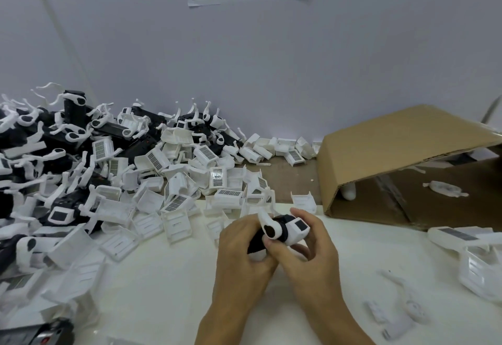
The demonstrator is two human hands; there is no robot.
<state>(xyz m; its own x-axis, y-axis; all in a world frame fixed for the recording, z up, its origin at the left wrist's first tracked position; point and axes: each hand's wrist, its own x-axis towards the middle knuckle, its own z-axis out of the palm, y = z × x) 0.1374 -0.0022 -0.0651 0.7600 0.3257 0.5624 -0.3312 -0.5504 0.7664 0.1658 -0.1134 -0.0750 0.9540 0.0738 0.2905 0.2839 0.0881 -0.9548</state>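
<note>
Both my hands hold one black-and-white plastic assembly (282,229) above the white table (163,290). My left hand (241,252) grips its black lower body from the left. My right hand (309,247) curls round the white end piece, thumb pressing on the white arm with a black oval. A curved white prong sticks up from the assembly between the hands. The underside of the part is hidden by my fingers.
A big heap of white clip parts (173,181) and black-and-white assemblies (68,132) fills the left and back of the table. An open cardboard box (402,138) lies on its side at the right. More white parts (478,263) sit at the right edge.
</note>
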